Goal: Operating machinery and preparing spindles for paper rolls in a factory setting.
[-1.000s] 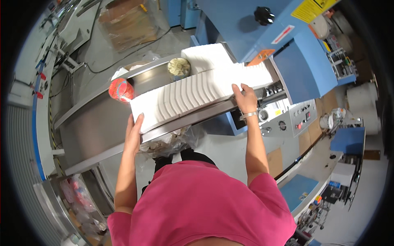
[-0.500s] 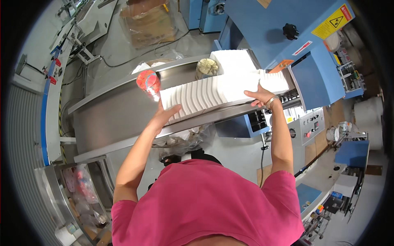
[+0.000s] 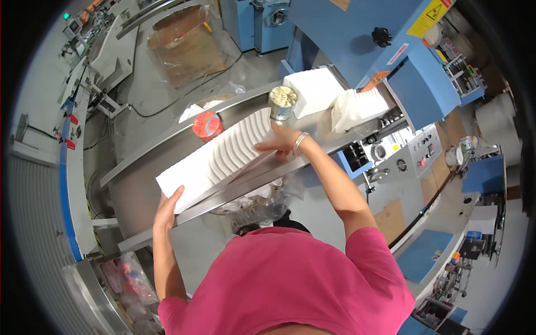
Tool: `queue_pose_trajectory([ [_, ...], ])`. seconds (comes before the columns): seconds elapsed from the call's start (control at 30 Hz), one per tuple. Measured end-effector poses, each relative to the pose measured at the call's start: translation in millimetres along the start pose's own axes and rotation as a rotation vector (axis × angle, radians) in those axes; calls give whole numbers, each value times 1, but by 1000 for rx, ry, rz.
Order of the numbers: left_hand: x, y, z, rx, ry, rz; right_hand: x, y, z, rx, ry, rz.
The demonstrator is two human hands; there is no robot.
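Observation:
A long row of white folded paper napkins (image 3: 218, 153) lies slantwise on the steel trough (image 3: 137, 192), pressed between my two hands. At its near left end my left hand (image 3: 167, 206) is closed on the stack, thumb along the top edge. My right hand (image 3: 281, 139) grips the far right end, its fingers partly hidden behind the wrist and paper. Just beyond the stack stand a red round tin (image 3: 207, 127) and a can of pale yellowish pieces (image 3: 282, 101). Further right lie a white block of napkins (image 3: 315, 89) and a looser, slumped white bundle (image 3: 357, 109).
A blue machine (image 3: 346, 33) with a black knob rises at the trough's far right end. A clear plastic bag (image 3: 257, 209) with white scraps sits below the near rim. Beyond the trough, a plastic-lined cardboard box (image 3: 184, 47) and a cable lie on the floor.
Both hands have moved left with the napkin row, which now stands apart from the white bundle at the right. The row has turned, its left end nearer to me.

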State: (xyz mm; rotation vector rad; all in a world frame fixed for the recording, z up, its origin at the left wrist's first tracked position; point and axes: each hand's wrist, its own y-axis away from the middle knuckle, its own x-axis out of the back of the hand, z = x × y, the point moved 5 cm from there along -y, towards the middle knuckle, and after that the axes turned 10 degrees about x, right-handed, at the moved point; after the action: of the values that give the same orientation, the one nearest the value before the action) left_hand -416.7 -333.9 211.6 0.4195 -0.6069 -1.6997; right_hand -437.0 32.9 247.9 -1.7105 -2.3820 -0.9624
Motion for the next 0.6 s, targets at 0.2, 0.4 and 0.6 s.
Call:
queue_pose_trajectory([
  [0.2,-12,-16,0,-27,6,47,27,-22,11,67,51,-46],
  [0.4,-22,-15,13,-40,7,88,39,-6,-39,-17,1236,628],
  [0.6,-25,-10,14,-68,12,90,-69,-119,-122,294,863,377],
])
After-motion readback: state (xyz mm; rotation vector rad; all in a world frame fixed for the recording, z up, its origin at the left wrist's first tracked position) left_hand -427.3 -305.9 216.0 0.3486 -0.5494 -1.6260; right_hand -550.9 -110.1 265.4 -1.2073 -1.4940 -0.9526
